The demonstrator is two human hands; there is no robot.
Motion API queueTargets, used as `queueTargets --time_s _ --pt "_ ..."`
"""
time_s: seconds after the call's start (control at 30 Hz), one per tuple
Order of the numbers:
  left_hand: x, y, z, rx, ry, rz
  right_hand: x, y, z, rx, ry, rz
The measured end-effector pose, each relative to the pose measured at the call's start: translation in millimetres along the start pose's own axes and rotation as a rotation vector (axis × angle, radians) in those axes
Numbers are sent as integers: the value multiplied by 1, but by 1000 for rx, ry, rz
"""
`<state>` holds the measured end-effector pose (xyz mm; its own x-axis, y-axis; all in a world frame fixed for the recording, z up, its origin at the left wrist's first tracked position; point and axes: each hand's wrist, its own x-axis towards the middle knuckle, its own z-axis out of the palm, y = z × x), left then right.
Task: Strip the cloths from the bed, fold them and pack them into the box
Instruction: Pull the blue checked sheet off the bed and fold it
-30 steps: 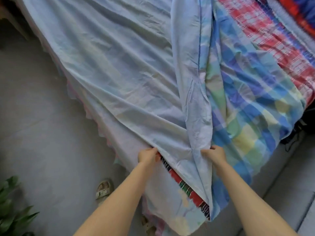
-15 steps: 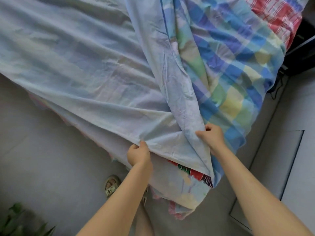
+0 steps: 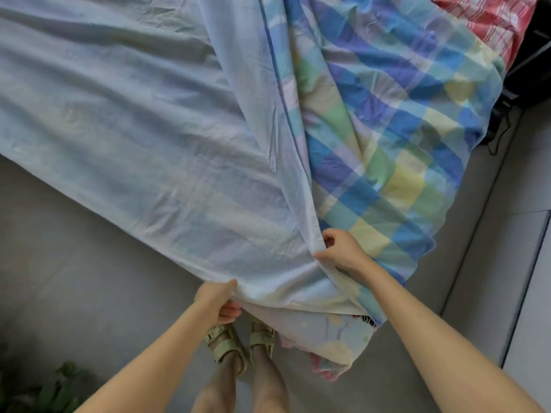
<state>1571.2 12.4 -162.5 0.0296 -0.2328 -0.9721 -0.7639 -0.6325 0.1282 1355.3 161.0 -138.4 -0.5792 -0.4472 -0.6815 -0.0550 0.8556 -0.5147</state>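
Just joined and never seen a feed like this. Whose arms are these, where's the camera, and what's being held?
No machine here: a person works with bare hands, filmed by one camera on their head, looking down. The left hand and right hand each grip the near edge of a pale blue sheet spread wide ahead. To its right lies a blue, green and yellow checked cloth; a red striped cloth shows at the top right. The person's sandals stand on a grey floor.

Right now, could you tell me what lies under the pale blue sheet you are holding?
Under the pale blue sheet, by its gripped corner, a pastel printed cloth hangs and a red striped fabric peeks out. The rest is covered.
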Motion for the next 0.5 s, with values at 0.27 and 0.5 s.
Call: queueTargets --time_s 0.27,0.5 --pt "1 123 -29 542 253 653 86 -81 9 180 210 0" --pt "-22 197 17 460 277 933 17 -106 48 -28 -42 -329"
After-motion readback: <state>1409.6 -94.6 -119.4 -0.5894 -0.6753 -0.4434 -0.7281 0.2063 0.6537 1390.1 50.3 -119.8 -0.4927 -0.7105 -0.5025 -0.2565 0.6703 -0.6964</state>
